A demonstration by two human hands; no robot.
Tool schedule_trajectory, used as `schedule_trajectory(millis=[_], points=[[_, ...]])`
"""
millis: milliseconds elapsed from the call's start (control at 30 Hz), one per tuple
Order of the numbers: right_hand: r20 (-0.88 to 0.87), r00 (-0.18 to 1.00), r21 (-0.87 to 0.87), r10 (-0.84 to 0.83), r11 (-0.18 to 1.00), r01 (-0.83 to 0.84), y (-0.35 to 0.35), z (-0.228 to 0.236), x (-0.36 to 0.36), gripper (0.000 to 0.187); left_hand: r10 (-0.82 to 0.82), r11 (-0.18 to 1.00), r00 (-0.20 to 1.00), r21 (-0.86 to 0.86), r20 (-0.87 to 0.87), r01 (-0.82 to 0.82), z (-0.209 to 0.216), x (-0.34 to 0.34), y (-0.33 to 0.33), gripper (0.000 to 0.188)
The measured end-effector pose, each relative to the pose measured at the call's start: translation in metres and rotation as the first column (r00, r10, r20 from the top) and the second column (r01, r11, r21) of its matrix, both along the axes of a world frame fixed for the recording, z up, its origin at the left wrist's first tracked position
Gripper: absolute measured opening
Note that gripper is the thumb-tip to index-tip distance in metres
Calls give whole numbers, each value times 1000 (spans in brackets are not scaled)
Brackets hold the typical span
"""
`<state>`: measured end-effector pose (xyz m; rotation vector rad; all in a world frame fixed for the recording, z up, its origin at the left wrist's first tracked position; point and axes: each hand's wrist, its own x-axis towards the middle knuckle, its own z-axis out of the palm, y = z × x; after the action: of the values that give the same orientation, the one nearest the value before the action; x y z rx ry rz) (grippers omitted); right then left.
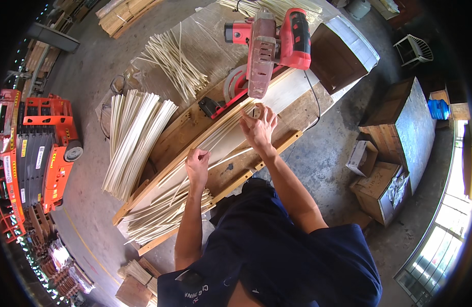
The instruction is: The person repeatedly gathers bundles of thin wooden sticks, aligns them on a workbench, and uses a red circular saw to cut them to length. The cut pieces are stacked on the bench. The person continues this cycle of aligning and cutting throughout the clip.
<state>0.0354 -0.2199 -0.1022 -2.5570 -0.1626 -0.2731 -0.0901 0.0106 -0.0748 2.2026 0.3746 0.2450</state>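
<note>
Several thin pale sticks lie along a long wooden fence on the workbench. My left hand is closed, its fingertips pinching the near ends of these sticks. Farther up the bench, my right hand curls its fingers round their far ends, close below the saw. This red and black miter saw has a dusty blade guard standing just beyond my right fingertips. Whether the blade touches the sticks is hidden. Below my left hand, a loose pile of sticks spreads over the bench's near left end.
A thick bundle of sticks and a looser heap lie left of the saw. An open cardboard box stands beyond it. A black cord hangs at right. Orange machinery stands far left; cartons sit at right.
</note>
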Motion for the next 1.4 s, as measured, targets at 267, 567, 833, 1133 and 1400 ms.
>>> schedule_trajectory(millis=[267,567,833,1133,1400], points=[[0,1000,-67,-11,998,11,8,-2,-1,45,73,964,997,256,12,-74,-2,3,-10,13],[30,999,-94,-18,995,21,11,-10,-2,44,-58,815,996,580,72,6,0,-3,-3,8],[90,995,-103,-49,993,58,14,-13,-3,42,130,714,991,692,23,-109,12,-72,69,9],[107,993,-53,-42,997,48,10,-14,0,38,-271,865,957,409,-107,291,26,-68,24,9],[-123,991,-81,51,995,-61,6,6,0,40,-310,920,945,219,-102,325,28,-60,16,6]])
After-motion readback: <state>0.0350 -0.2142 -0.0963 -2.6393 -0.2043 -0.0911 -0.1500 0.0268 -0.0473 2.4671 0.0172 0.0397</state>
